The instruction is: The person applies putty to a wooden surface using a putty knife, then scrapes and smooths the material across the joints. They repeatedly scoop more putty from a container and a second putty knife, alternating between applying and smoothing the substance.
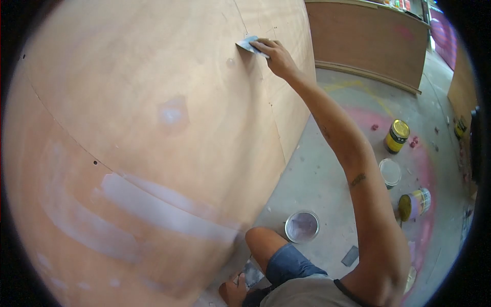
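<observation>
My right hand (279, 59) is stretched far up the curved plywood panel (204, 128). It grips a wide putty knife (247, 45), its blade resting against the wood near a seam. Low in the view, beside my bent knee, my left hand (233, 290) is closed on a flat scraper (252, 273) smeared with grey-white filler; part of that hand is hidden. Pale filler streaks (163, 210) run along the lower seam of the panel, and a lighter patch (172, 115) marks its middle.
On the concrete floor stand an open can (302, 226) of greyish filler, a yellow-and-black tin (397, 136), a pale-lidded can (390, 173) and another tin (415, 204). A dark flat block (350, 256) lies near my elbow. Behind is a wooden partition (368, 43).
</observation>
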Tool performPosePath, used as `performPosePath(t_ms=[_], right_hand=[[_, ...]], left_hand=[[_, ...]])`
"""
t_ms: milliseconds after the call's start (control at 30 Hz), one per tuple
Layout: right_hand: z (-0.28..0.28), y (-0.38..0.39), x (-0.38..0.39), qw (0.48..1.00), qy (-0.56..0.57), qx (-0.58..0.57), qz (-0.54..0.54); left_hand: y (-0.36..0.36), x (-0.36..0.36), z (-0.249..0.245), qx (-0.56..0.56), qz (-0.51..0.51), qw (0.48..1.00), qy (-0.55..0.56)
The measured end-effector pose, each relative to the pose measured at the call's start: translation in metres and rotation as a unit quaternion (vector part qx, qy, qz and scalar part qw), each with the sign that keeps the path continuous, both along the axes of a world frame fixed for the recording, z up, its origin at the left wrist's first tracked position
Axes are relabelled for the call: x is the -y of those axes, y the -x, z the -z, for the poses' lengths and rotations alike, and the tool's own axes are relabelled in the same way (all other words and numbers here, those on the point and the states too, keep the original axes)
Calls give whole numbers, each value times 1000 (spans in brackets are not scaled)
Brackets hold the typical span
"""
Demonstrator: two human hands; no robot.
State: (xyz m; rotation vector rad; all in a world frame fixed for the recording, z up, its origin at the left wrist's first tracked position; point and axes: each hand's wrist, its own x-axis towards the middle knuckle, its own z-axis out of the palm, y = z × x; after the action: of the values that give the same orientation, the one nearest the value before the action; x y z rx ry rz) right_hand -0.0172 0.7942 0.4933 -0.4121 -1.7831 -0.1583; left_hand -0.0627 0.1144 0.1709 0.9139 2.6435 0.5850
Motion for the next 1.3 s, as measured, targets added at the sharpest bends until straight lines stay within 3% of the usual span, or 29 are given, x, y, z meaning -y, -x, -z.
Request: performPosePath(t_ms=[100,167,200,300,467,500,567,600,667,733,800,867,1000,1033,1167,1267,1300], right_hand=[[8,-16,4,995,49,85,-1],[3,-30,-8,991,39,127,2],[0,-35,-18,987,28,158,3],[-15,-40,-26,995,57,75,-25],[24,5,1,973,227,9,-38],[44,24,13,977,207,-42,-21],[68,44,32,974,194,-116,-14],[72,42,36,974,195,-115,-13],[74,29,41,973,219,-59,-44],[72,-6,20,972,209,20,-105],[60,-33,6,965,241,52,-87],[48,-31,-34,960,279,-21,-23],[15,-13,-15,965,251,-68,-29],[34,8,-27,978,197,-54,-45],[67,23,34,973,217,-80,-25],[76,-5,28,981,185,-4,-48],[76,-20,16,966,235,59,-86]], left_hand=[[-7,-8,-24,44,-30,998,-29],[-7,-24,-53,163,-65,983,-50],[-4,-25,-44,163,-63,983,-51],[0,-29,-28,176,-46,976,-116],[-11,-40,-59,141,-84,986,-31],[-3,-26,-32,140,-83,986,-30],[13,16,46,-102,31,990,97],[9,10,37,-101,32,990,97],[-3,-20,-3,115,-70,982,-133],[0,-35,-2,142,-49,976,-156],[1,-50,-16,170,-30,968,-181],[1,-70,-46,274,8,943,-190],[6,-60,-29,273,-23,951,-144],[4,-50,-15,236,-32,956,-169],[5,-33,2,179,-49,959,-215],[-2,-38,8,153,-60,953,-253],[-4,-40,6,157,-60,953,-253]])
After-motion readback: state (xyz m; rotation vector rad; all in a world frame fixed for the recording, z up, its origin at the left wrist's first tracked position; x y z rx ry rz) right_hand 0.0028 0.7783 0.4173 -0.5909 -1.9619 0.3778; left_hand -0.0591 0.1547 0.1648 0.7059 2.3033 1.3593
